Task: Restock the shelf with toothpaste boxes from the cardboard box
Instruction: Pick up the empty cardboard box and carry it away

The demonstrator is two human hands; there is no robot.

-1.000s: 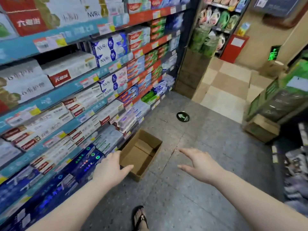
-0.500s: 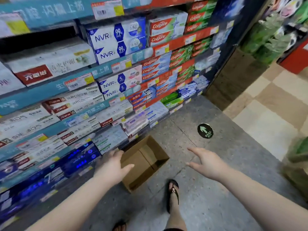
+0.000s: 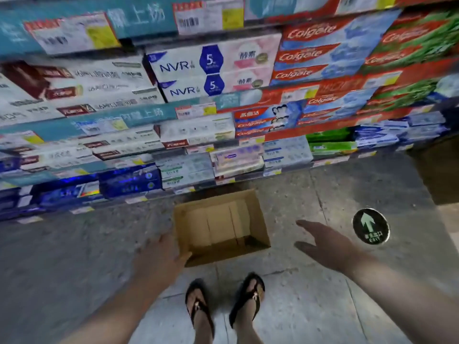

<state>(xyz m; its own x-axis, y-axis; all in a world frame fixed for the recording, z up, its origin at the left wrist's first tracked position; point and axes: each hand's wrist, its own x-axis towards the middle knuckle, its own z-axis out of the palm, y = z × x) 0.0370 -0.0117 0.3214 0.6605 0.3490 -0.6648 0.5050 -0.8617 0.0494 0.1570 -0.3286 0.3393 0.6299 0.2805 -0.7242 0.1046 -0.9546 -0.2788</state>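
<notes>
The cardboard box (image 3: 221, 228) sat open on the floor (image 3: 74, 256), just before the shelf (image 3: 173, 115) of toothpaste boxes (image 3: 211, 70); its contents could not be made out. The left hand (image 3: 162, 260) overlapped its near-left corner, fingers spread, grasping nothing. The right hand (image 3: 327, 245) hovered right of the box, fingers released. Two sandalled feet (image 3: 223, 301) stood near it.

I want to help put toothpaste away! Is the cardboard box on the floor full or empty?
Empty. The cardboard box lies open and only its bare brown bottom shows inside.
</notes>
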